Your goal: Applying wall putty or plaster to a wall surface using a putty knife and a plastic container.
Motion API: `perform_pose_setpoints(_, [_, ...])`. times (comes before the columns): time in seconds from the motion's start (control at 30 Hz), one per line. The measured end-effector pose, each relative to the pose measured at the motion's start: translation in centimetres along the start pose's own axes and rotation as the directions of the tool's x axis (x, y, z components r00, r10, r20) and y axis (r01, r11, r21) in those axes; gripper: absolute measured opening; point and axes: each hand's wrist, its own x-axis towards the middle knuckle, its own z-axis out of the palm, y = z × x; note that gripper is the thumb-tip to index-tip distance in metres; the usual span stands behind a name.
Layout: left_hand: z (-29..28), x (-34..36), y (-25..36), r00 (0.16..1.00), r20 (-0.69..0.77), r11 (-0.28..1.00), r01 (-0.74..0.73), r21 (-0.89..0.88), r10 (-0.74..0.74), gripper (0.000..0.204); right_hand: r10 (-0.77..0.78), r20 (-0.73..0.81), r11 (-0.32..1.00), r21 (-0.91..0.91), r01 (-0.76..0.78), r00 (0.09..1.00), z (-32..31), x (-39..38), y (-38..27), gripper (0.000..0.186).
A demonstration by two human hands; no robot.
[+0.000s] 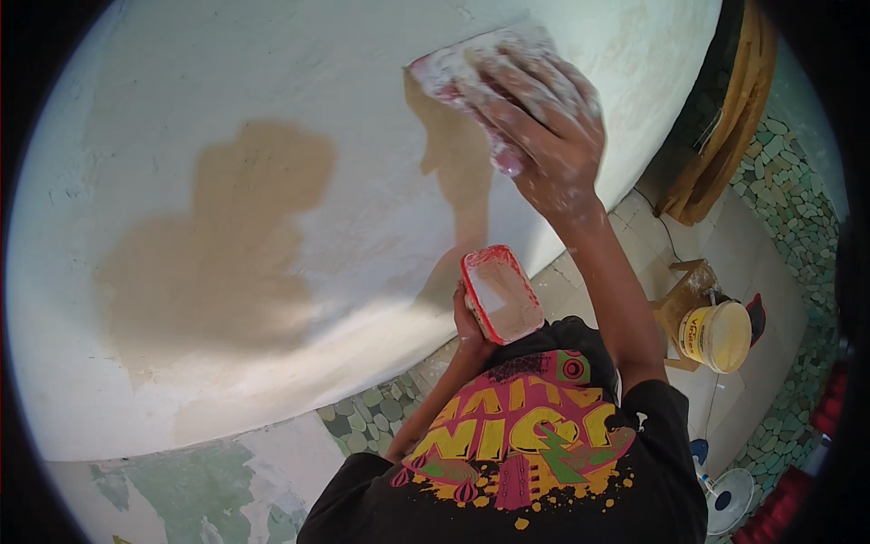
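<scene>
My right hand (562, 140) is raised at the upper right, its fingers coated in white. Under them a pink, white-smeared piece of cloth or pad (450, 71) is pressed flat on the pale curved wall (362, 82). Lower down, in front of my chest, my left hand (469, 325) grips the side of a rectangular tub (490, 257) with a red rim. The tub is tilted, and whitish beige matter shows inside. Most of the left hand's fingers are hidden behind the tub.
A yellow-and-white bucket (725, 337) stands at the right beside a wooden piece (684, 295). A white round fan-like object (728, 500) lies lower right. Brown wooden beams (739, 118) stand past the wall's edge. Green pebble tiling (784, 181) borders the floor.
</scene>
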Motion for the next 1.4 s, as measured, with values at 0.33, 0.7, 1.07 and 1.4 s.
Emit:
perform_pose_setpoints(0.33, [1.3,-2.5,1.6,1.0,-0.01,1.0,-0.005,-0.004,0.005,0.072,0.061,0.214,0.995,0.064,-0.076,0.975,-3.9,-0.3,-3.9,0.036])
perform_pose_setpoints(0.7, [0.6,-3.1,-0.8,0.995,-0.089,0.999,0.046,0.007,-0.045,0.076,-0.036,0.053,0.981,0.192,0.025,0.998,0.8,-1.9,-1.7,0.034])
perform_pose_setpoints(1.07, [-5.1,-0.1,1.1,0.993,-0.057,0.991,0.096,-0.095,-0.102,0.063,0.335,0.291,0.808,0.401,-0.432,0.896,-0.1,-13.8,-7.2,0.028])
perform_pose_setpoints(1.4, [-18.3,10.3,4.5,0.993,0.035,0.993,-0.117,0.015,0.117,0.069,0.601,0.794,-0.351,0.161,-0.923,-0.09,2.4,-28.5,-11.0,0.038])
